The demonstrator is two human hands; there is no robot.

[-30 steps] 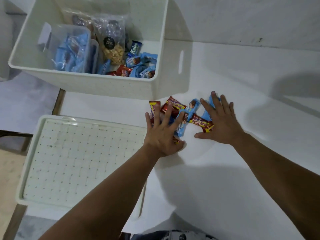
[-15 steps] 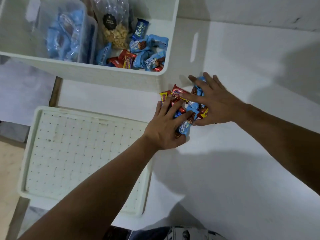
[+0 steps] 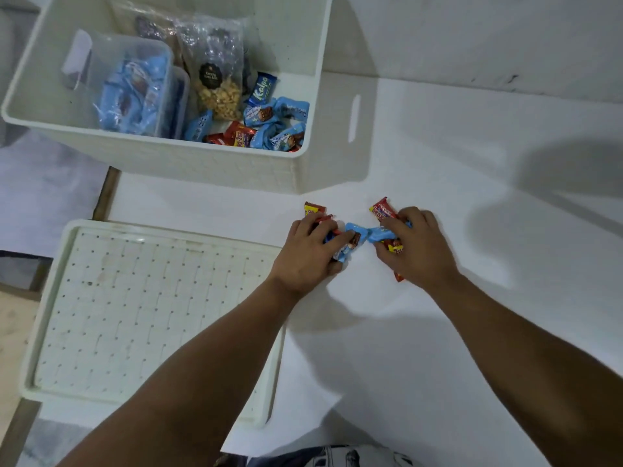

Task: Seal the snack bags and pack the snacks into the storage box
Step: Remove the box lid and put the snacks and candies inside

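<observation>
snack wrappers (image 3: 354,235) partly under hands (image 3: 310,256)

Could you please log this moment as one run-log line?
left hand: shut on snacks | right hand: shut on snacks | box: part-filled | lid: off

The left hand (image 3: 308,252) and right hand (image 3: 416,249) have moved apart, each now closed around its own bunch of snacks (image 3: 379,234).

The table top (image 3: 438,332) is plain white. The storage box (image 3: 209,163) at far left is off-white with a faint woven texture on its near wall. Its lid (image 3: 141,315) at near left is off-white, patterned with a grid of small dark holes. The snack wrappers (image 3: 357,235) are light blue, and red with yellow. Peanuts (image 3: 219,96) are tan in a clear bag bearing a black round label.
</observation>
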